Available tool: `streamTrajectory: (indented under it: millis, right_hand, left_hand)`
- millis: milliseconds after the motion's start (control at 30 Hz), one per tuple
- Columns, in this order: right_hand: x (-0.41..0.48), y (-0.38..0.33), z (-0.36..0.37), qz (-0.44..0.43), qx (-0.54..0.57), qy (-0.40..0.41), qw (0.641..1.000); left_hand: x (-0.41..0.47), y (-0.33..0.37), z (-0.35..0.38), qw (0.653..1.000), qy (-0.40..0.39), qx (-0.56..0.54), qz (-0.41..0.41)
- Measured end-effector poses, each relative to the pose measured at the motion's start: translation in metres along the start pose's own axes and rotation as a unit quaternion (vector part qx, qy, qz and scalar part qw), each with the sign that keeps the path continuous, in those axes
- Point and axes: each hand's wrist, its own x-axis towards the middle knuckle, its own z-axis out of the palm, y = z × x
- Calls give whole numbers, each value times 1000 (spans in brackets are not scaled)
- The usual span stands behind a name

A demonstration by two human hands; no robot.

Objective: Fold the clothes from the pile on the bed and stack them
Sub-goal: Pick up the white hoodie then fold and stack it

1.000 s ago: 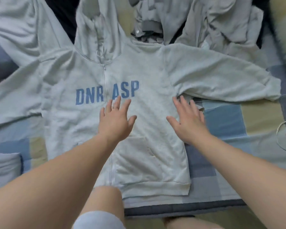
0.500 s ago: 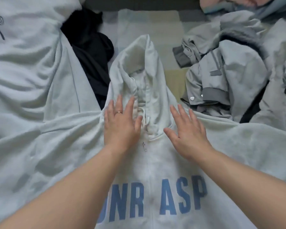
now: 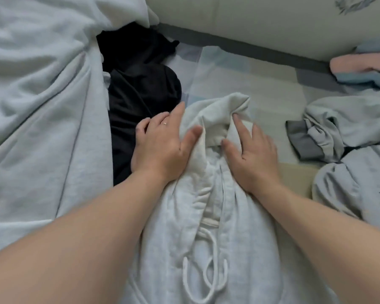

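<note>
A light grey zip hoodie [image 3: 206,227] lies on the bed in front of me, its hood [image 3: 217,110] bunched up at the far end and its white drawstring [image 3: 206,275] looped on the chest. My left hand [image 3: 162,148] lies along the hood's left side, fingers straight, thumb pressing on the fabric. My right hand [image 3: 252,152] presses the hood's right side, its fingertips sunk into a fold. The hood stands crumpled between the two hands. The hoodie's body and sleeves are out of view.
A black garment [image 3: 140,88] lies just left of the hood, under my left fingers. A large pale garment [image 3: 37,106] covers the left. Crumpled grey clothes [image 3: 349,132] and a pink and blue item [image 3: 364,66] sit at the right. The checked sheet [image 3: 239,73] meets a pale cushion [image 3: 250,18] behind.
Both hands slid up from the hoodie's chest and collar onto the hood, which now bunches between them. The view moved forward with them, and the blue lettering has left the frame.
</note>
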Motion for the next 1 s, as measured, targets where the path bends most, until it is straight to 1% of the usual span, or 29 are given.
streamTrajectory:
  millis: [67,133,200,300,333,367,433,467,533,667,767,833,867,900,1000]
  right_hand:
    - [16,9,1,-16,40,46,998]
    - [26,13,0,-27,91,87,992]
    - [27,13,0,-17,172,108,979]
    - [26,14,-5,44,252,73,964]
    - [28,17,-7,50,277,57,958]
    - [29,20,-9,55,309,43,949]
    - [29,24,-12,48,378,15,925]
    - [27,25,-13,37,393,16,919]
    - [20,25,-10,15,387,35,921]
    - [17,20,-2,41,322,62,944]
    - [20,14,-6,57,240,33,969]
    - [14,7,-13,76,196,-12,977]
    - [10,2,-20,91,200,-42,975]
    - [4,-1,-28,115,227,-74,964]
    - [-25,-9,-64,168,320,-160,918]
  left_hand:
    - [18,5,8,1000,7,4,-17]
    - [33,7,12,999,-5,13,-51]
    - [41,7,10,995,-32,-33,-90]
    - [44,7,5,975,-98,-145,-134]
    - [45,9,2,966,-114,-186,-136]
    - [45,11,-1,954,-126,-235,-134]
    - [45,12,-7,917,-148,-345,-136]
    - [45,11,-8,899,-154,-385,-140]
    - [44,11,-6,884,-147,-418,-147]
    - [40,12,9,916,-109,-361,-138]
    - [37,13,15,936,-89,-312,-139]
    - [29,21,10,936,-76,-305,-156]
    - [20,26,5,928,-73,-324,-167]
    - [8,32,-2,917,-71,-348,-182]
    - [-36,47,-31,886,-77,-396,-229]
